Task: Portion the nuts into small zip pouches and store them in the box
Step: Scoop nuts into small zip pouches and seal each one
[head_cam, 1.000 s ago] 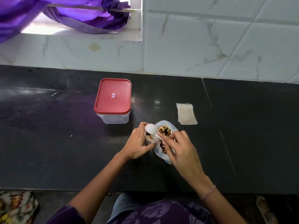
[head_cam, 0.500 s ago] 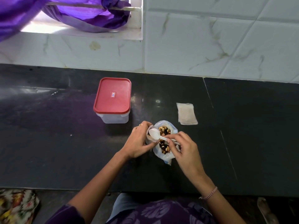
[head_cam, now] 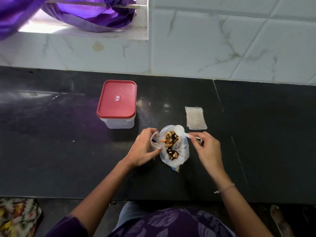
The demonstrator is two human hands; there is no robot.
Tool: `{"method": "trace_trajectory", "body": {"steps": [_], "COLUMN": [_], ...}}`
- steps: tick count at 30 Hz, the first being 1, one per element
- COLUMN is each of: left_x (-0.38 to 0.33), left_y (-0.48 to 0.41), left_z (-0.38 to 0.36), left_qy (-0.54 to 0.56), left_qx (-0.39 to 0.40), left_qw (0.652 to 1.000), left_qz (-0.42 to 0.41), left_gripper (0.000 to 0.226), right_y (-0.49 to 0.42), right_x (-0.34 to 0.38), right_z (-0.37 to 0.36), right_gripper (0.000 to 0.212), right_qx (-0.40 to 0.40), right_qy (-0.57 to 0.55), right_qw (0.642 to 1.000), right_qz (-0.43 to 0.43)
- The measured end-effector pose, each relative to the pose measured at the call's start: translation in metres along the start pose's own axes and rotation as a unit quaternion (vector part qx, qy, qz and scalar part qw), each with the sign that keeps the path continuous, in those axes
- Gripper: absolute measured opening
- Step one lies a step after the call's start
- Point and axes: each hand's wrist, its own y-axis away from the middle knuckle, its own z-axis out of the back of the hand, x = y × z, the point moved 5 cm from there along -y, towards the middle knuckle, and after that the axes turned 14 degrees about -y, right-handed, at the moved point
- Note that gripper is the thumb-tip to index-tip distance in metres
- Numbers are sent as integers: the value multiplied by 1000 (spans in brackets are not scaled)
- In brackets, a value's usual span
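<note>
An open clear plastic bag point(head_cam: 183, 151) of mixed nuts point(head_cam: 171, 139) sits on the black counter, just in front of me. My left hand point(head_cam: 145, 147) grips a small zip pouch point(head_cam: 154, 142) held open beside the bag's left edge; a few dark nuts show inside it. My right hand point(head_cam: 207, 147) pinches the handle of a white plastic spoon point(head_cam: 179, 130), whose empty bowl hovers over the bag's far right rim. The clear box with a red lid point(head_cam: 117, 98) stands shut, behind and left of the bag.
A stack of flat empty zip pouches point(head_cam: 195, 118) lies to the right of the bag, behind my right hand. The tiled wall point(head_cam: 222, 40) rises behind the counter point(head_cam: 51, 151). A patterned cloth point(head_cam: 17, 218) lies below the counter's front edge at left.
The spoon has swung from over the small pouch on the left to the bag's far right rim. My right hand has drawn back to the right. The left hand has kept its hold.
</note>
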Motion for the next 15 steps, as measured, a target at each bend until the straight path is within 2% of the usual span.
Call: {"method": "trace_trajectory", "body": {"steps": [4, 8, 15], "left_x": [0, 1, 0], "left_y": [0, 0, -1], "left_z": [-1, -5, -8], "left_qy": [14, 14, 40], "left_qx": [-5, 3, -2], "left_qw": [1000, 1000, 999], "left_qz": [-1, 10, 20], "left_gripper": [49, 52, 56], "right_y": [-8, -5, 10], "right_x": [-16, -12, -3], "right_z": [-22, -31, -21], "right_gripper": [23, 24, 18], "right_qx": [32, 26, -14], "right_qy": [74, 96, -9], "right_qw": [997, 993, 997], "right_qz": [19, 55, 69]}}
